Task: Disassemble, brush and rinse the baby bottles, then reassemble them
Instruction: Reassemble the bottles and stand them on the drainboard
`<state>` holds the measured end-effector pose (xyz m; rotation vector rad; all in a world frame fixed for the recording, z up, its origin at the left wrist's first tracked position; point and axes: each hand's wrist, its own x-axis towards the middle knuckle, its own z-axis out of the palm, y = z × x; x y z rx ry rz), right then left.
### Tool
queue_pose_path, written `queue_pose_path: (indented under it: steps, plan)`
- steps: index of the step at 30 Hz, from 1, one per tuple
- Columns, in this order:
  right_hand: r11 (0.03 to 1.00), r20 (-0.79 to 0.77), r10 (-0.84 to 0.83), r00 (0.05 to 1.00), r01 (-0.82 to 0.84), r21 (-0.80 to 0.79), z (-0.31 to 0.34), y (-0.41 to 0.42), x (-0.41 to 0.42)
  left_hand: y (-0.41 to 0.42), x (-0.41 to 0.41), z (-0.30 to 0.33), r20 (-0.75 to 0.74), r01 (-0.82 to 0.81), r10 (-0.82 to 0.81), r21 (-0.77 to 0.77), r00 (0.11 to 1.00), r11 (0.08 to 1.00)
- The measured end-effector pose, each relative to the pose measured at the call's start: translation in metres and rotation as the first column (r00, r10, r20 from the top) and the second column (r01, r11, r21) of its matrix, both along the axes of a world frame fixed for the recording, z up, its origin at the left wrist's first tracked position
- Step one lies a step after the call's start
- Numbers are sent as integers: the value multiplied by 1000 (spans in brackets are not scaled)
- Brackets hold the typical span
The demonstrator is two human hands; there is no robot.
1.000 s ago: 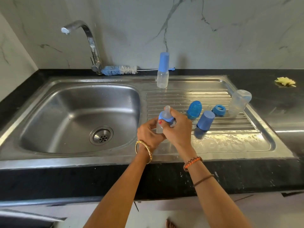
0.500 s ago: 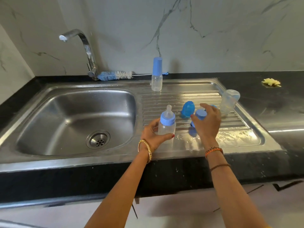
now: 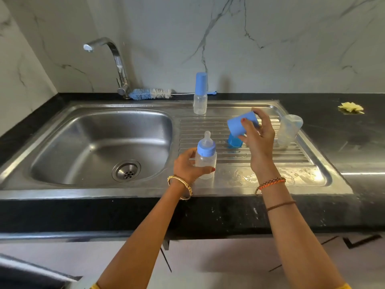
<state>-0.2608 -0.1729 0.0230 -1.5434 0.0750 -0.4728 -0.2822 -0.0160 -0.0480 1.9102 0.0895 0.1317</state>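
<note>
The right hand (image 3: 259, 140) has its fingers (image 3: 263, 117) and thumb clamped around a blue bottle cap (image 3: 241, 123), held tilted in the air with its open mouth facing down and left. Just below those fingers a second blue piece (image 3: 235, 142) sits on the ribbed drainboard (image 3: 270, 157); an uncapped clear bottle body (image 3: 289, 130) stands just to their right.

The left hand (image 3: 187, 166) wraps its fingers (image 3: 206, 169) round the lower body of a small baby bottle (image 3: 205, 158), upright on the wet steel surface, blue collar and teat (image 3: 207, 137) on top and bare. Beyond both hands, a capped bottle (image 3: 200, 94) stands near the back edge, with the bottle brush (image 3: 151, 93) lying beside the tap (image 3: 112, 57).

The likely slip is in the capping: the cap is tilted, so coming down at an angle it could catch the soft teat and bend it, or seat crooked on the collar. Wet plastic may slide in the grip, and a push on the cap could skate the bottle over the puddled steel towards the sink basin (image 3: 100, 147) left of the fingers.
</note>
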Motion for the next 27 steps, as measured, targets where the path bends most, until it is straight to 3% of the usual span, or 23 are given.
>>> queue_pose_path:
  steps: [2, 6, 13, 27]
  plan:
    - [991, 82, 102, 991, -108, 82, 16, 8, -5, 0, 1, 0, -8, -9, 9, 33, 1000, 999]
    - [970, 228, 228, 947, -202, -134, 28, 19, -10, 0, 2, 3, -1, -10, 10, 63, 1000, 998]
    - [801, 216, 348, 912, -169, -575, 0, 31, -6, 2, 3, 7, -9, 0, 0, 76, 1000, 997]
    - [742, 159, 405, 901, -222, -632, -11, 30, -5, 3, 2, 9, -18, 4, -2, 101, 1000, 995]
